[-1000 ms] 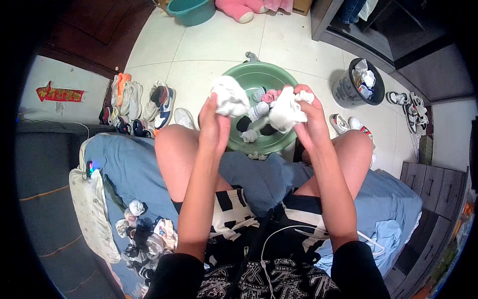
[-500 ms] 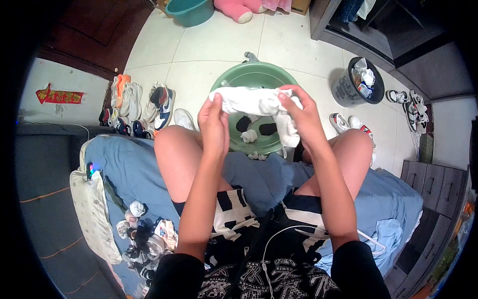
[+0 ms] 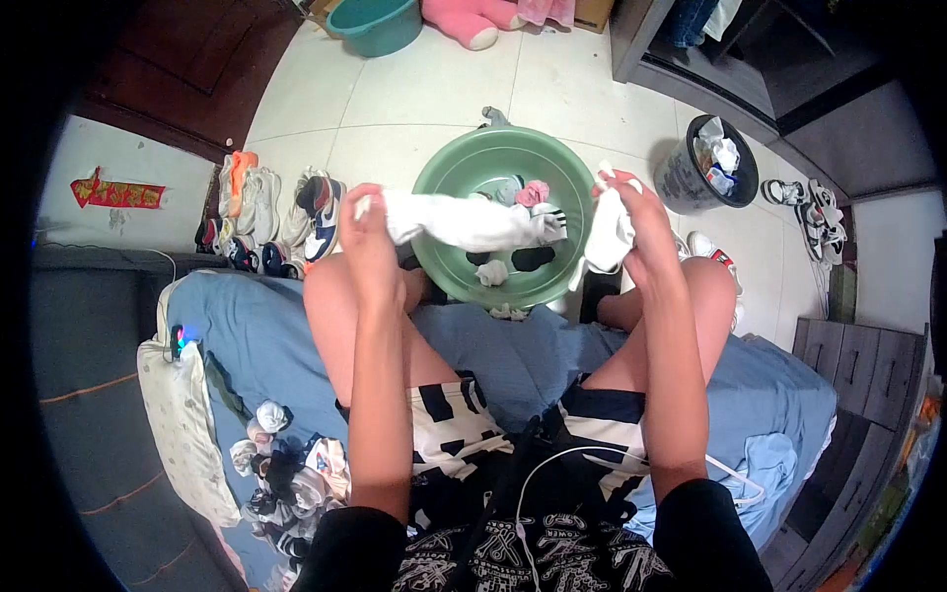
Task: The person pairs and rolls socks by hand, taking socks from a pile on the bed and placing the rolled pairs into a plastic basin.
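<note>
My left hand is closed on one end of a long white sock. The sock stretches out sideways over the green basin, and its far end has dark stripes. To the right, my right hand grips a second white sock, which hangs bunched beside the basin's rim. A gap separates the two socks. Inside the basin lie a pink balled sock, a black sock and a white balled sock.
A pile of mixed socks lies on the blue bed sheet to my left. Shoes line the wall. A trash bin stands right of the basin. Farther back are a teal tub and a pink plush toy.
My hands have moved apart, left and right. The white bundle they held together is now two separate socks, one in each hand. More of the basin's contents shows.
</note>
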Demonstrator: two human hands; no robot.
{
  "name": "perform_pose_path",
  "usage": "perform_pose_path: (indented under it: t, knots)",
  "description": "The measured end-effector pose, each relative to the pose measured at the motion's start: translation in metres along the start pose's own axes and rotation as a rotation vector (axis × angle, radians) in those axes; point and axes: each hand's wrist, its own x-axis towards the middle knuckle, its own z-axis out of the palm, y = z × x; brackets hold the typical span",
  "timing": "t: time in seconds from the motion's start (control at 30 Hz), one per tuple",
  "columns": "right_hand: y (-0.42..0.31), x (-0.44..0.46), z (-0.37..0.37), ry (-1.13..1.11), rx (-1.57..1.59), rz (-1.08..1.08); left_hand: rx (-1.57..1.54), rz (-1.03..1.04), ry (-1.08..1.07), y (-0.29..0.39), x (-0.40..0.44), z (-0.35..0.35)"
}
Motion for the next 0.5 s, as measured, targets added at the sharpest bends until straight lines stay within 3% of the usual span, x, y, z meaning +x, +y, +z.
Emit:
perform_pose_path:
  t: [0.03,0.1,0.2,0.23,0.27,0.33,0.37,0.4,0.47,0.5]
  knots:
    - [-0.002,-0.003,0.001,0.004,-0.002,0.000,0.123,0.011,-0.056,0.003,-0.006,0.004]
    - [-0.007,-0.011,0.007,-0.207,0.417,0.144,0.153,0.024,-0.113,0.000,-0.009,0.007]
    - [0.002,-0.009,0.011,-0.278,0.536,0.173,0.083,-0.059,-0.192,-0.009,-0.014,0.018]
    - [0.007,-0.010,0.015,-0.267,0.330,0.086,0.147,-0.036,-0.285,-0.009,-0.019,0.024]
    - [0.013,-0.010,0.019,-0.269,0.331,0.086,0.212,-0.012,-0.378,-0.009,-0.024,0.029]
    - [0.020,-0.016,0.030,-0.250,-0.104,0.033,0.372,-0.026,-0.505,-0.009,-0.032,0.037]
    - [0.022,-0.020,0.035,-0.220,-0.185,0.024,0.273,-0.173,-0.557,-0.023,-0.034,0.037]
    - [0.025,-0.021,0.037,-0.219,-0.185,0.026,0.274,-0.174,-0.557,-0.024,-0.037,0.041]
    - [0.031,-0.021,0.039,-0.284,-0.212,0.081,0.589,0.073,-0.708,-0.027,-0.045,0.046]
    - [0.033,-0.020,0.041,-0.306,-0.157,0.123,0.491,-0.125,-0.726,-0.020,-0.048,0.049]
